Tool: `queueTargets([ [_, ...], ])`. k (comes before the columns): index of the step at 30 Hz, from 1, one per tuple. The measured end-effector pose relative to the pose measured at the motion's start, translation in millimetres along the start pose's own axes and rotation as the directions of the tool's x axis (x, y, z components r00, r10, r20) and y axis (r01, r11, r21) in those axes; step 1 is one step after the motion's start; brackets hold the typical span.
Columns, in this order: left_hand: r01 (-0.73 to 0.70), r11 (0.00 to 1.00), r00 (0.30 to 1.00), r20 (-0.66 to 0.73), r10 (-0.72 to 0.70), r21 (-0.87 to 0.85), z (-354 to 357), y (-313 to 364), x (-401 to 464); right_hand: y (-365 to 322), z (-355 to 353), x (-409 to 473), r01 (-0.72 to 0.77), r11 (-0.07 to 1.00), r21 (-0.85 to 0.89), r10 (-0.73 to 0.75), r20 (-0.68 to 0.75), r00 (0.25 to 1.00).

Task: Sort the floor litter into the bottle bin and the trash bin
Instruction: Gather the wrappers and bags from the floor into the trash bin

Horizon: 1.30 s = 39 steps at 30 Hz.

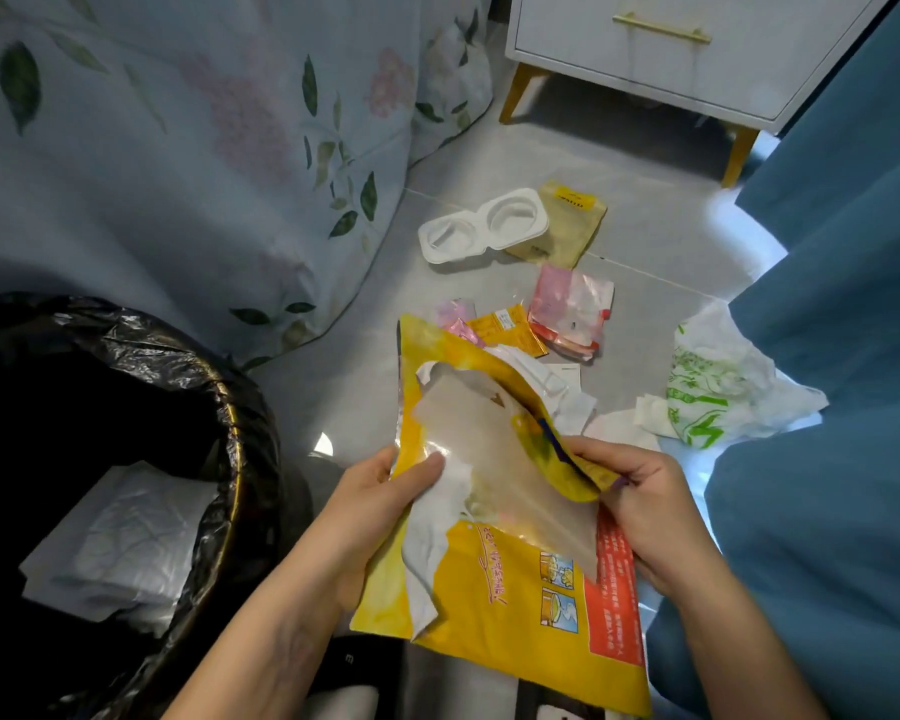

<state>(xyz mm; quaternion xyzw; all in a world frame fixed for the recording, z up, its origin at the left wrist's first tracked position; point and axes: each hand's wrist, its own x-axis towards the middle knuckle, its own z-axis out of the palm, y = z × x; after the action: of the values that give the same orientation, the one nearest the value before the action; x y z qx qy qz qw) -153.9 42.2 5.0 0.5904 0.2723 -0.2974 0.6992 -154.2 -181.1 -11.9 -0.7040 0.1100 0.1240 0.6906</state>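
I hold a large yellow snack bag (510, 605) in front of me with both hands. My left hand (385, 496) grips its left edge together with a crumpled white paper (432, 527), thumb on top. My right hand (640, 501) pinches the bag's folded-over right edge. The trash bin (230, 407) with a black liner stands at the left, with white padded paper (120, 548) inside. On the floor beyond lie a white plastic tray (481, 224), a tan pouch (572, 220), a pink-red wrapper (570, 311), small orange and pink wrappers (505, 327) and a white-green plastic bag (718, 387).
A floral bedspread (178, 148) hangs down at the left and back. A white nightstand (671, 49) on yellow legs stands at the far end. A blue curtain (842, 356) fills the right side. White paper scraps (619, 423) lie on the grey tile floor.
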Motion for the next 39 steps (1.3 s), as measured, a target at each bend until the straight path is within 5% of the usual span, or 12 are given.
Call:
queueTargets([
  [9,-0.088,0.992,0.996,0.036,0.085,0.086,-1.5,8.9,-5.3,-0.3,-17.3,-1.8,0.047,0.997,0.054,-0.062,0.319,0.946],
  [11,-0.049,0.996,0.990,0.126,0.058,-0.074,-9.4,5.9,-16.2,-3.9,-20.7,-1.2,0.075,0.996,-0.053,-0.051,0.363,0.930],
  [15,0.107,0.992,0.987,0.129,-0.097,-0.071,-9.7,16.7,-15.8,-8.3,-29.1,-0.6,0.213,0.864,-0.456,-0.061,0.326,0.944],
  [20,0.073,0.971,0.976,0.185,-0.117,0.229,-0.8,28.2,-9.9,-15.8,-26.8,-6.1,0.355,0.742,-0.568,-0.148,0.379,0.914],
  [25,0.064,0.978,0.983,0.157,-0.097,0.199,1.3,29.1,-10.0,-9.8,-29.7,-14.4,0.387,0.786,-0.481,-0.247,0.330,0.911],
  [29,-0.020,0.998,0.976,0.216,0.006,0.061,7.1,31.4,-12.3,-11.0,-33.9,-18.8,0.320,0.915,-0.245,-0.246,0.290,0.925],
  [35,-0.264,0.962,0.931,0.281,0.234,0.074,9.9,27.1,-16.1,-20.7,-35.2,-18.3,0.062,0.996,0.060,-0.079,0.340,0.937],
  [39,-0.309,0.943,0.925,0.272,0.267,0.125,6.4,26.2,-12.6,-28.4,-46.8,-11.5,-0.309,0.914,0.261,0.091,0.613,0.785],
])
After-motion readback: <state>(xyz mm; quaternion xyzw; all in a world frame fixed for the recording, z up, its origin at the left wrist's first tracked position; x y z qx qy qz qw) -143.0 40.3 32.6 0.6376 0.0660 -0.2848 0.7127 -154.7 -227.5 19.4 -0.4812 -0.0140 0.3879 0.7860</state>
